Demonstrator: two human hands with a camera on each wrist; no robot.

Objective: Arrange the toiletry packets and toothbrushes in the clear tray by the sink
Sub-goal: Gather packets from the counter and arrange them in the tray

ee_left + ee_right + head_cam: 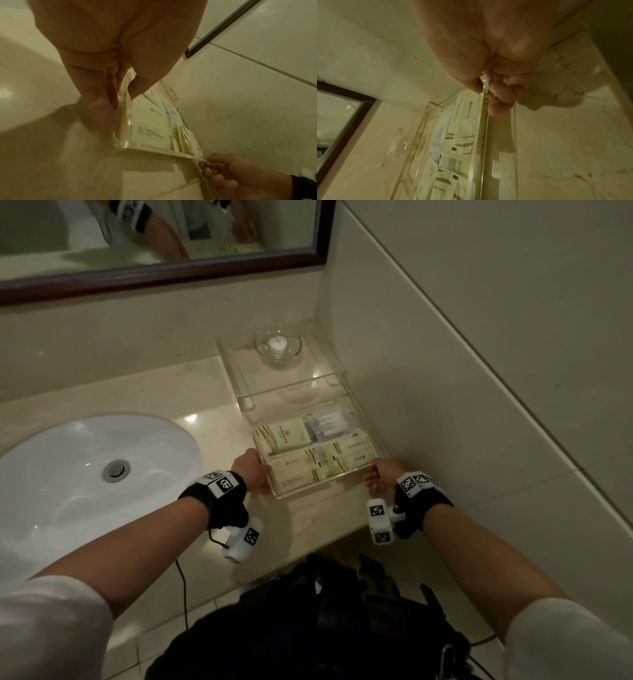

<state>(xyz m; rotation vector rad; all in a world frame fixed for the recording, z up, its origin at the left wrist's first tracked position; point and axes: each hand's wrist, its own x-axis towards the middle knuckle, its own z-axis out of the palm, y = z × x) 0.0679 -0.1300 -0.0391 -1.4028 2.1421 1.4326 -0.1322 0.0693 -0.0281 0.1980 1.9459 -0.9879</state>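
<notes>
Four cream toiletry packets lie flat in two rows inside the clear tray, with a paler, clear-wrapped packet at the far right of the back row. The tray sits on the bench in the corner, between the white sink and the side wall. Both hands hold its near end. The left hand has its grip closed on the near left corner, thumb inside the wall and fingers outside. The right hand pinches the near right corner, thumb against the rim and fingers curled beneath. Behind the tray stands a raised clear shelf carrying a small glass dish with a white piece in it. A dark-framed mirror hangs above the bench. No toothbrush can be made out among the packets.
</notes>
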